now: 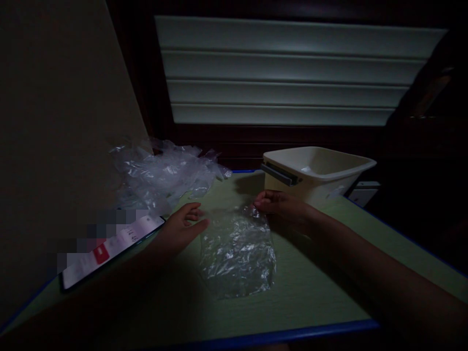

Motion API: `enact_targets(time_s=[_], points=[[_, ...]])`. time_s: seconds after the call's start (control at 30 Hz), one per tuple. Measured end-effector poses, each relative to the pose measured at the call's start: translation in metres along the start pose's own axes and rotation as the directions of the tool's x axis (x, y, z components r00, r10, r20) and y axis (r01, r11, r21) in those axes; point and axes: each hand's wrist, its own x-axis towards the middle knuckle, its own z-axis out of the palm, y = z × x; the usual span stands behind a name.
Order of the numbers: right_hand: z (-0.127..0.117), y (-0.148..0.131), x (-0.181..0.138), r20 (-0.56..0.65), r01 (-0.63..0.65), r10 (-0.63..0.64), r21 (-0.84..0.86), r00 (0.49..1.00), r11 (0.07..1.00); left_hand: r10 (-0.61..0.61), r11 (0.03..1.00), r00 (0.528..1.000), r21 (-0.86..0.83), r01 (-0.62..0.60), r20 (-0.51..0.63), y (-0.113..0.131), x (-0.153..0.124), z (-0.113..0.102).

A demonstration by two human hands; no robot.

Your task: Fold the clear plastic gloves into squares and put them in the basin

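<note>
A crinkled clear plastic bag (239, 258) hangs or lies over the middle of the green tabletop (303, 297); I cannot tell how much of it touches the surface. My right hand (272, 202) pinches its upper right corner between thumb and fingers. At the bag's upper left edge is my left hand (186, 224), its thumb and fingers apart, with nothing visibly gripped. The picture is dim, so the bag's opening is hard to make out.
A heap of clear plastic bags (164, 170) lies at the back left. In front of it rests a lit phone (113, 248), partly blurred out. A cream plastic bin (303, 187) with a dark handle stands at the back right. Behind is a slatted panel (285, 68).
</note>
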Motion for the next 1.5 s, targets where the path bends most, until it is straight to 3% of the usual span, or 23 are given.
enact_targets(time_s=[0.2,0.53,0.87,1.1,1.2,1.3,1.5], points=[[0.001,0.001,0.001,0.009,-0.05,0.05,0.051,0.999,0.997,0.03,0.999,0.993,0.013,-0.031,0.115,0.007,-0.003,-0.008],[-0.005,-0.002,0.002,0.007,-0.14,0.141,-0.059,0.99,0.988,0.044,0.999,0.994,-0.01,-0.043,0.1,0.004,0.0,-0.007],[-0.008,0.003,0.005,-0.012,-0.057,0.056,-0.249,0.998,0.967,0.114,0.981,0.967,0.126,-0.146,0.227,0.004,0.003,-0.017],[-0.014,0.006,0.008,0.014,0.028,-0.024,-0.444,1.0,0.896,0.155,0.964,0.949,0.166,-0.205,0.274,0.002,0.003,-0.02],[-0.016,0.007,0.009,0.042,0.081,-0.069,-0.53,0.997,0.844,0.251,0.92,0.925,0.227,-0.319,0.286,-0.002,0.004,-0.021],[-0.016,0.007,0.009,0.085,0.146,-0.119,-0.61,0.989,0.779,0.379,0.819,0.864,0.315,-0.48,0.333,-0.007,0.005,-0.021],[-0.013,0.005,0.006,0.169,0.258,-0.202,-0.763,0.965,0.593,0.406,0.642,0.796,0.479,-0.598,0.449,-0.006,0.003,-0.025]])
